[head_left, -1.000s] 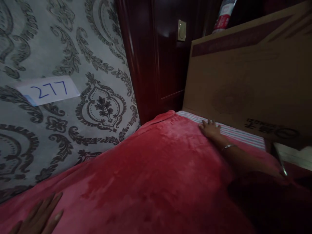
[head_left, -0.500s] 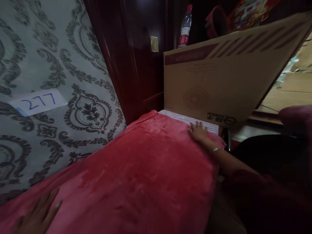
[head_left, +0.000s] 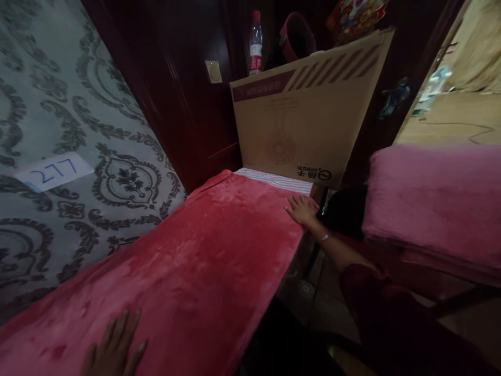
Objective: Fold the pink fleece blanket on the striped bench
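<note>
While the right hand (head_left: 301,209) lies palm down with its fingers fanned apart, the left hand (head_left: 113,347) rests flat too, its thumb held away from fingers that are only slightly parted; neither pinches anything, and how hard they press cannot be told. Both touch the red plush cloth (head_left: 211,250), the right at its far right-hand corner, the left on the near part, at the bottom edge of the view. The cloth is spread over a long surface beside the patterned wall (head_left: 125,175), with small creases across it. A bracelet (head_left: 325,237) circles the right wrist, below a dark red sleeve (head_left: 387,308).

Beyond the cloth's far edge shows a strip of striped fabric (head_left: 277,180), and just behind that stands a cardboard box (head_left: 305,115) with its lettering upside down. A red-capped bottle (head_left: 255,49) is upright behind the box. A paper marked 277 (head_left: 55,171) is on the wall, and a pink plush piece (head_left: 434,203) sits to the right, apart from the red cloth.
</note>
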{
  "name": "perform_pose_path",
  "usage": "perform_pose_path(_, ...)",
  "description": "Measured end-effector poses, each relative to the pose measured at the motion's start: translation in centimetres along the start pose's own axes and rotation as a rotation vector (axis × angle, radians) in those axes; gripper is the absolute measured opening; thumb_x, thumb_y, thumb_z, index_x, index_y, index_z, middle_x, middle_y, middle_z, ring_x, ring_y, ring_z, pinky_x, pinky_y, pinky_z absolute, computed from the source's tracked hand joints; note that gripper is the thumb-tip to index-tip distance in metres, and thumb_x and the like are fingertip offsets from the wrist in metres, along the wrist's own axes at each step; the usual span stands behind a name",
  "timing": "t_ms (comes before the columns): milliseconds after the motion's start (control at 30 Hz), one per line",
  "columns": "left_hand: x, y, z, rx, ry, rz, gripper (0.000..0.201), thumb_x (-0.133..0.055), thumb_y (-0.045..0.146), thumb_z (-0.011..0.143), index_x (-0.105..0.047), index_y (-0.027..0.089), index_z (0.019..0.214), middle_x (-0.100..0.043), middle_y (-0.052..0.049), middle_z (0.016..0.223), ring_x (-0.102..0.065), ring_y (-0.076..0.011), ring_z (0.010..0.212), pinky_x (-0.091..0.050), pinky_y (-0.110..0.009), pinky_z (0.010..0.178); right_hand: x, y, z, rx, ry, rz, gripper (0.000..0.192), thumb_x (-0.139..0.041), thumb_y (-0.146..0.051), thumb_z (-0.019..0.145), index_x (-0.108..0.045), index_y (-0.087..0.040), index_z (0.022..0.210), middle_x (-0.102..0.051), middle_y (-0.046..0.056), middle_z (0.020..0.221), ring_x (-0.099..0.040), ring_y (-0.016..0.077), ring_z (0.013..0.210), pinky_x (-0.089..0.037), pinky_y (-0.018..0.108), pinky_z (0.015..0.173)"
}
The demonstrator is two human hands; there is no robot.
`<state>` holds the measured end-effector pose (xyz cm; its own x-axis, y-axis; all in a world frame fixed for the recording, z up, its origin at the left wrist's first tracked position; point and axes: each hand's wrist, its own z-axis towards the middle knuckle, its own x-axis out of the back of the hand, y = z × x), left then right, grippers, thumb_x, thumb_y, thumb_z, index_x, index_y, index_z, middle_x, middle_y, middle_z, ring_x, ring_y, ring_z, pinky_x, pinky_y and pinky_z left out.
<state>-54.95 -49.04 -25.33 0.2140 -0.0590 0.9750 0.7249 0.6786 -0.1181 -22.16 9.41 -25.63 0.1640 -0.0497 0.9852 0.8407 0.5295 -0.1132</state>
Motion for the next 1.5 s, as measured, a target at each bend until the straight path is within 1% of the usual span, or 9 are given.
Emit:
perform_pose_path(267, 4.0, 2.9, -15.6, 0.254, -0.093, 0.014, 0.066, -0.02, 0.04, 0.095, -0.043, 0.018, 0.152, -0.037, -0.011, 0.16, -0.02, -0.0287, 0.154, -0.024, -0.06, 0.119, -1.0, 0.6, -0.8, -0.027, -0.023, 0.028, 0.064, -0.018, -0.046, 0.099, -0.038, -0.018, 0.154, -0.032, 0.017, 0.161, -0.024, 0.0401, 0.147, -0.027, 0.072, 0.108)
perform_pose_path(433, 7.0, 3.9, -21.3, 0.516, -0.182, -0.027, 0.065, -0.022, 0.041, 0.097, -0.039, 0.015, 0.153, -0.033, -0.015, 0.162, -0.024, -0.0343, 0.152, -0.025, -0.066, 0.116, -0.5, -2.0, -2.8, 0.049, -0.016, 0.077, 0.064, -0.021, -0.05, 0.1, -0.044, -0.016, 0.15, -0.039, 0.02, 0.156, -0.031, 0.0423, 0.143, -0.031, 0.07, 0.107)
perform_pose_path(533, 8.3, 5.7, -20.2, 0.583, -0.178, -0.048, 0.063, -0.028, 0.041, 0.098, -0.041, 0.012, 0.152, -0.033, -0.02, 0.16, -0.029, -0.0369, 0.149, -0.031, -0.066, 0.113, -0.2, -7.9, -6.6, 0.39, -0.036, 0.138, 0.067, -0.024, -0.056, 0.1, -0.033, -0.023, 0.157, -0.029, 0.013, 0.163, -0.025, 0.0359, 0.148, -0.034, 0.058, 0.113)
perform_pose_path(767, 8.6, 13.6, -10.1, 0.119, -0.167, -0.205, 0.061, -0.04, 0.042, 0.1, -0.031, 0.024, 0.157, -0.025, -0.011, 0.165, -0.02, -0.0312, 0.154, -0.018, -0.061, 0.122, 0.4, -20.8, -15.4, 0.917, -0.233, 0.156, 0.06, -0.029, -0.056, 0.102, -0.029, -0.035, 0.158, -0.018, 0.002, 0.167, -0.015, 0.0319, 0.153, -0.019, 0.061, 0.12)
perform_pose_path(900, 7.0, 15.8, -9.5, 0.034, -0.201, -0.239, 0.061, -0.043, 0.047, 0.099, -0.033, 0.027, 0.156, -0.024, -0.01, 0.166, -0.019, -0.0342, 0.153, -0.017, -0.064, 0.121, 0.4, -19.6, -17.5, 1.079, -0.221, 0.168, 0.057, -0.03, -0.055, 0.102, -0.031, -0.038, 0.157, -0.02, 0.001, 0.166, -0.014, 0.0314, 0.153, -0.016, 0.061, 0.12)
perform_pose_path(1167, 8.1, 15.9, -15.8, -0.067, -0.225, -0.372, 0.064, -0.043, 0.054, 0.098, -0.031, 0.029, 0.156, -0.028, -0.008, 0.165, -0.019, -0.029, 0.154, -0.014, -0.061, 0.123, 1.6, -13.3, -22.1, 1.276, -0.316, 0.371, 0.055, -0.03, -0.056, 0.103, -0.038, -0.037, 0.154, -0.032, -0.001, 0.162, -0.017, 0.0275, 0.153, -0.018, 0.057, 0.123)
perform_pose_path(1267, 9.2, 16.9, -13.5, -0.086, -0.226, -0.413, 0.058, -0.039, 0.045, 0.102, -0.032, 0.026, 0.156, -0.031, -0.009, 0.164, -0.023, -0.024, 0.153, -0.013, -0.056, 0.125, 2.2, -15.7, -20.6, 1.221, -0.291, 0.477, 0.055, -0.024, -0.05, 0.105, -0.04, -0.031, 0.154, -0.04, 0.002, 0.158, -0.025, 0.0256, 0.151, -0.024, 0.051, 0.122)
perform_pose_path(1400, 9.0, 17.4, -7.1, 0.031, -0.184, -0.327, 0.062, -0.042, 0.04, 0.101, -0.028, 0.021, 0.158, -0.019, -0.012, 0.167, -0.014, -0.0276, 0.155, -0.012, -0.059, 0.124, 2.4, -22.2, -17.4, 1.114, -0.137, 0.471, 0.06, -0.033, -0.047, 0.103, -0.029, -0.025, 0.159, -0.024, 0.007, 0.165, -0.013, 0.0302, 0.154, -0.022, 0.058, 0.12)
perform_pose_path(1500, 7.7, 17.1, -4.5, 0.117, -0.225, -0.257, 0.065, -0.043, 0.046, 0.1, -0.027, 0.022, 0.158, -0.016, -0.012, 0.167, -0.008, -0.0329, 0.155, -0.014, -0.065, 0.121, 2.2, -25.4, -17.0, 1.079, -0.199, 0.316, 0.059, -0.04, -0.044, 0.102, -0.032, -0.026, 0.157, -0.018, 0.008, 0.166, -0.01, 0.0333, 0.154, -0.019, 0.063, 0.119)
